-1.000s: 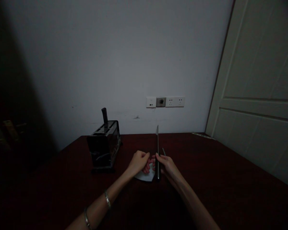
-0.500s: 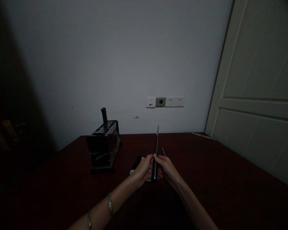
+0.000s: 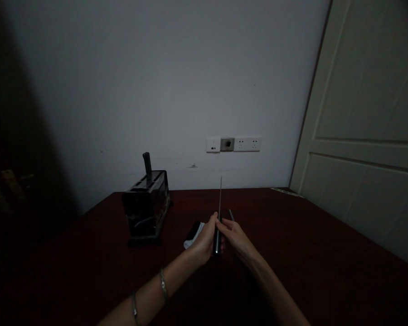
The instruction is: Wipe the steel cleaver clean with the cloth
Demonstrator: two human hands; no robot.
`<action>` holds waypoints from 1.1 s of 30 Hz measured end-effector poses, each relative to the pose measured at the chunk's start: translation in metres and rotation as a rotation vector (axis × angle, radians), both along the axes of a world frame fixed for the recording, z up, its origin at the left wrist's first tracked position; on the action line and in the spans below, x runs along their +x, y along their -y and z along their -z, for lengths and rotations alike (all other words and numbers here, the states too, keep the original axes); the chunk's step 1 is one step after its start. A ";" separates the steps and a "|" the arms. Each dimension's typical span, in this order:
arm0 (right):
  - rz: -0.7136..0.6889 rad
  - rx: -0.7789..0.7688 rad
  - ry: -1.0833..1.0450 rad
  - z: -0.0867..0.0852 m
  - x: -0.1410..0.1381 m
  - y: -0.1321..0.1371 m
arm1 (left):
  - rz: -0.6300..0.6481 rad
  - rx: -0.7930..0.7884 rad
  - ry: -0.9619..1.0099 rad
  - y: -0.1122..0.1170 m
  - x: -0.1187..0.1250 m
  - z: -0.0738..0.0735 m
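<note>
A knife [image 3: 217,242] with a black handle is held between my two hands, its thin blade pointing away from me and seen nearly edge-on. My left hand [image 3: 206,238] is closed along the left side of the handle. From the right, my right hand [image 3: 235,235] grips the handle near the base of the blade, thumb on top. Beside the left hand lies a black and white item [image 3: 193,235], partly hidden, perhaps a cloth. A thin grey rod [image 3: 231,214] sticks out beyond the right hand; its rest is hidden.
On the left of the dark red table [image 3: 292,244] stands a black knife block [image 3: 146,206] with one black handle [image 3: 147,162] rising from it. Wall sockets [image 3: 247,144] are on the wall behind. A pale door [image 3: 367,136] borders the right side.
The knife has turned so its blade shows as a thinner line, and it has shifted slightly left. The left-hand fingers have closed in, and more of the white part beside them shows.
</note>
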State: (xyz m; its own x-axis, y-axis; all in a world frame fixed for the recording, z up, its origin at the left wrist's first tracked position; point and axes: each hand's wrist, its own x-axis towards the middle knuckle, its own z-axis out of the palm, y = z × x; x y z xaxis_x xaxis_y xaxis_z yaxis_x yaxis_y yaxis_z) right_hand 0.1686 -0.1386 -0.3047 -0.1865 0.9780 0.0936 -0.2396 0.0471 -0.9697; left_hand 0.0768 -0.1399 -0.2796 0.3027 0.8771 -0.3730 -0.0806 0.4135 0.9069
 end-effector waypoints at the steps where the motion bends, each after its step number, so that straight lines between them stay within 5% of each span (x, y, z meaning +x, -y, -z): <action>1: 0.007 0.014 -0.006 0.001 0.000 -0.001 | -0.033 0.028 -0.018 0.000 0.000 0.001; 11: -0.152 0.033 -0.091 -0.005 0.009 0.001 | -0.085 0.216 -0.188 0.001 -0.002 -0.004; 15: -0.223 -0.108 -0.084 -0.013 0.022 0.007 | -0.055 0.254 -0.147 0.001 -0.005 -0.004; 20: -0.115 -0.378 0.034 -0.008 0.047 0.005 | -0.028 0.237 -0.127 -0.004 -0.010 -0.003; 33: -0.088 -0.355 0.084 0.007 0.072 -0.004 | -0.066 0.249 0.023 -0.017 -0.010 0.002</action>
